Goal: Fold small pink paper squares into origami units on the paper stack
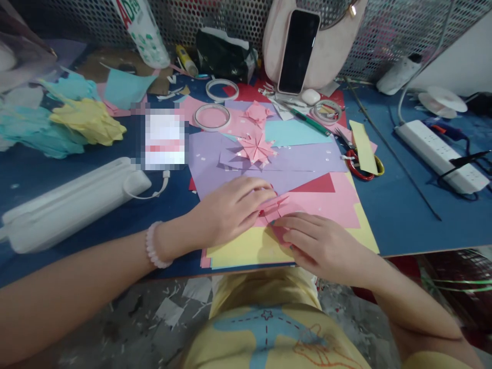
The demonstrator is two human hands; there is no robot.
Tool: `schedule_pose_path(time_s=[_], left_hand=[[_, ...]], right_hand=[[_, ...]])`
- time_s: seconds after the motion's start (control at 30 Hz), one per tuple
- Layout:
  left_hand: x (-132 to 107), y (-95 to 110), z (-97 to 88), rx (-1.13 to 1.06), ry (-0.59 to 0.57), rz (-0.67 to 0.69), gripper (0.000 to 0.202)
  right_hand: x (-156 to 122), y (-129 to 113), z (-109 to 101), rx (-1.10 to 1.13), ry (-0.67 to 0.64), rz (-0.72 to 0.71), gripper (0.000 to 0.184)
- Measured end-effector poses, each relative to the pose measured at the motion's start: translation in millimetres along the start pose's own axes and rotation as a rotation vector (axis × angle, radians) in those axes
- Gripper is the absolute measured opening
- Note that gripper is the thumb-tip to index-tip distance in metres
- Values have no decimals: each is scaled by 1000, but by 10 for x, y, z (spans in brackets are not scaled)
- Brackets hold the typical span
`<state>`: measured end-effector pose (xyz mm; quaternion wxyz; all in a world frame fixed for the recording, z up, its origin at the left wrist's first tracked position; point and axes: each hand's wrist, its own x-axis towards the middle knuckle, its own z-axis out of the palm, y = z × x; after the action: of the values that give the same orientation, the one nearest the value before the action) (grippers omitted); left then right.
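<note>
Between my hands is a small folded piece of pink paper (280, 209), lying low over the paper sheets. My left hand (234, 207) has its fingers curled on the piece's left side. From the right, my right hand (321, 241) pinches its lower edge. Fingers of both hands cover much of the paper, so its exact shape is hard to make out. Just beyond sit a pink folded paper star (257, 148) and a smaller pink folded piece (257, 113), both on a purple paper sheet (207, 166).
Rolls of tape (212, 117), a green pen-like tool (310, 122) and red-handled scissors (359, 165) lie behind the sheets. A phone (299, 51) leans on a pink bag (332, 56). At right are a thin rod (395, 154) and power strip (442, 156); at left, a white device (77, 205).
</note>
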<state>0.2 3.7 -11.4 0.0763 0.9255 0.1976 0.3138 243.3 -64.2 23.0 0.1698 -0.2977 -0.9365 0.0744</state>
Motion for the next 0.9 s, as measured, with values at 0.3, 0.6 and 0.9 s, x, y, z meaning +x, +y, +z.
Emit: schedule_pose_path(time_s=[0.3, 0.6, 0.9], left_hand=[[-6, -50, -72, 194, -134, 363, 42], [5, -161, -84, 161, -229, 379, 40], [-6, -87, -141, 59, -297, 359, 39]], right_hand=[[9, 132, -119, 138, -88, -35, 29], [-18, 118, -92, 131, -29, -19, 25], [-20, 209, -105, 257, 2, 347, 11]])
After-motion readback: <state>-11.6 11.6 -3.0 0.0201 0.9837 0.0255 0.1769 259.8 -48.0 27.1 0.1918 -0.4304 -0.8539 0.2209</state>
